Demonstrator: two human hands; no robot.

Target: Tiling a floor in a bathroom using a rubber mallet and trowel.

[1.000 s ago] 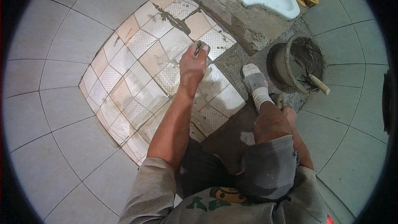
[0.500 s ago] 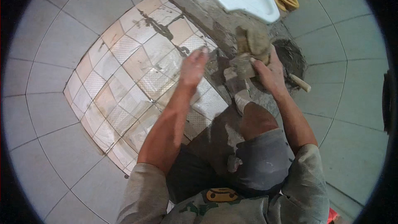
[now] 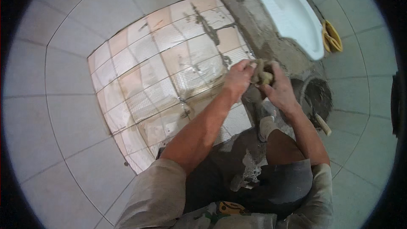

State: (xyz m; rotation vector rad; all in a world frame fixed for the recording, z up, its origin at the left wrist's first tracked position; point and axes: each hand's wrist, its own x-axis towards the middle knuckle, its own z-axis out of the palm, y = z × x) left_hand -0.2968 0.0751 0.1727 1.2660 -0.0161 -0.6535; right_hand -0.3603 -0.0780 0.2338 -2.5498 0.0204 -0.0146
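Between my two hands, above the edge of the tiled floor, is a crumpled tan rag (image 3: 266, 77) smeared with grey; its exact make is hard to tell. My left hand (image 3: 241, 77) grips its left side, with the thumb and fingers bent over it. My right hand (image 3: 280, 90) closes around the other side, fingers curled behind the rag. To the right of my right hand stands a dark round bucket (image 3: 320, 95) with grey mortar on its inside. A tool with a pale handle (image 3: 323, 125) leans in it; its far end is hard to make out.
Pale patterned floor tiles (image 3: 169, 63) spread to the left, with grey mortar streaks (image 3: 207, 25) across them. A white squat toilet (image 3: 292, 21) is set in rough cement (image 3: 271, 42) at the far right. Beside it lies a yellow folded object (image 3: 332, 38). Tiled walls (image 3: 68, 114) surround the floor.
My left hand, which was empty and apart, has come over to the rag and grips it. The rag is now bunched between both hands. The view has shifted, so the floor sits farther right.
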